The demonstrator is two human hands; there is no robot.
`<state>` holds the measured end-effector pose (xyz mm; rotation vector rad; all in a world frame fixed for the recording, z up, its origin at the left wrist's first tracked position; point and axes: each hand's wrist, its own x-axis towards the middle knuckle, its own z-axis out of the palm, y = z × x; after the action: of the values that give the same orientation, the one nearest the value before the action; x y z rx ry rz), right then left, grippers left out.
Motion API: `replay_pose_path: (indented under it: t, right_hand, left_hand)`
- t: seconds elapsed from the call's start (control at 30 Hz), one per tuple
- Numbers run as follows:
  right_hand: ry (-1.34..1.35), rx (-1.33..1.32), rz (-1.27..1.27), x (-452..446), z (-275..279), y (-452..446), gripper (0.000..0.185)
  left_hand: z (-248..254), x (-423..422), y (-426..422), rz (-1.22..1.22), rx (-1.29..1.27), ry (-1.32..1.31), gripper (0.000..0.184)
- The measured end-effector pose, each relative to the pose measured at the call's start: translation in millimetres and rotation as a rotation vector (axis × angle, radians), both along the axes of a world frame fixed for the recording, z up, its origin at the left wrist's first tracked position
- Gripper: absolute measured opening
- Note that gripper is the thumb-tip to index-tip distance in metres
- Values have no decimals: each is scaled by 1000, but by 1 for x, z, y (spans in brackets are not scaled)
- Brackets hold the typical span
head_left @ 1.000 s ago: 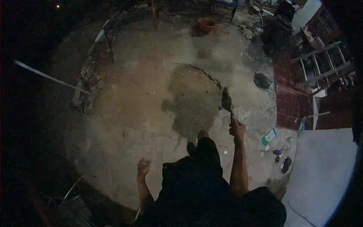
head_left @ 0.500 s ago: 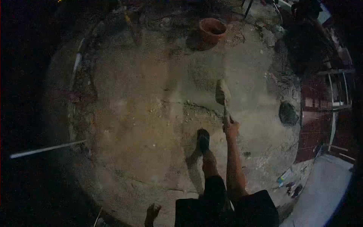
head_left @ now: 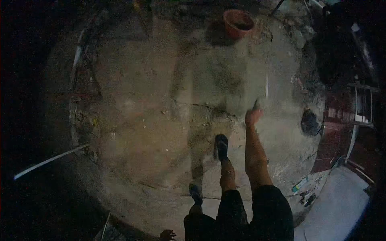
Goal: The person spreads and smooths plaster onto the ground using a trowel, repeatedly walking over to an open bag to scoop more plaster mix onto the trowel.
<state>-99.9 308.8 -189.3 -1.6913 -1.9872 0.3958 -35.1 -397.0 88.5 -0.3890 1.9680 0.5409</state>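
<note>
Fingers of the right hand (head_left: pixel 253 117) grip the trowel (head_left: pixel 256 104) as the feet move up to the crack

They look wrapped around the handle, though blur hides how each one lies. Half a second ago the trowel shows its blade broadside; now only a short dark part stands out past the fist. A thin bright line beyond may be the blade seen edge-on, but I cannot be sure. The trowel is ahead of the body, right of the crack (head_left: pixel 217 113) in the floor (head_left: pixel 148 132); whether it touches the floor, I cannot tell.

The left hand (head_left: pixel 168 235) has slipped down to the bottom edge of the view. Its fingers look half curled and a little apart, with nothing visible between them.

Both feet show now, where half a second ago only one does: the right foot (head_left: pixel 221 148) in front, near the crack, the left foot (head_left: pixel 196 195) behind it. Against a second ago, the bucket (head_left: pixel 234 31) looks larger, and the crack lies nearer the feet. My judgement is that the person has stepped forward and the trowel is being carried rather than worked. The bucket stands upright, well apart from the trowel; its inside is too dark to read.
</note>
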Motion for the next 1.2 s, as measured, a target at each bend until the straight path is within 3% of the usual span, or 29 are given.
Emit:
replay_pose_path:
  t: [0.1,0.13,0.2,0.27,0.33,0.4,0.47,0.53,0.57,0.63,0.7,0.73,0.77,0.8,0.87,0.9,0.93,1.0,1.07,1.17,1.2]
  right_hand:
    - [-171,-57,122,118,96,-115,76]
    - [-79,-128,35,154,141,-172,76]
    - [-288,-393,-92,239,214,-257,62]
    - [-418,-417,-76,344,281,-368,59]
    - [-101,-730,-524,428,350,-473,52]
    - [-176,-676,-475,557,296,-596,51]
    - [-254,-625,-429,630,304,-704,51]
    - [193,-721,-808,668,389,-820,51]
    - [222,-703,-883,709,371,-873,51]
    - [211,-418,-1093,812,335,-950,31]
    - [648,-415,-1232,841,425,-1005,27]
    - [625,-302,-1317,893,385,-1048,25]
    - [802,-246,-1247,949,389,-1108,25]
    - [721,-205,-1376,1014,410,-1169,27]
    - [712,-203,-1500,1135,477,-1282,30]
    - [742,-157,-1611,1174,488,-1338,30]
    - [649,39,-1628,1210,492,-1397,32]
    - [536,222,-1676,1283,513,-1516,34]
    - [729,154,-1765,1340,547,-1597,36]
    - [582,315,-1940,1410,527,-1741,31]
    - [585,317,-1972,1435,527,-1785,31]
  left_hand:
    - [69,36,-78,-89,-1,125,37]
    - [90,47,-103,-124,9,172,37]
    - [122,70,-149,-190,39,275,37]
    - [140,75,-189,-324,104,401,37]
    - [145,83,-221,-477,187,540,38]
    - [148,87,-241,-573,262,597,36]
    - [153,97,-254,-626,327,574,32]
    - [156,120,-262,-733,398,538,28]
    - [154,140,-263,-792,430,516,26]
    - [149,207,-244,-938,507,464,22]
    - [117,275,-219,-1144,597,345,18]
    - [95,322,-222,-1251,627,269,16]
    - [83,384,-235,-1358,677,188,15]
    - [115,490,-255,-1514,710,131,15]
    - [215,710,-329,-1697,1019,-353,12]
    - [202,789,-361,-1661,947,-468,15]
    - [210,870,-394,-1772,940,-527,15]
    - [239,1026,-495,-2031,998,-399,21]
    - [234,1144,-556,-2357,1205,-308,23]
    - [263,1295,-673,-2634,1413,-334,24]
    - [277,1339,-713,-2562,1197,-413,22]
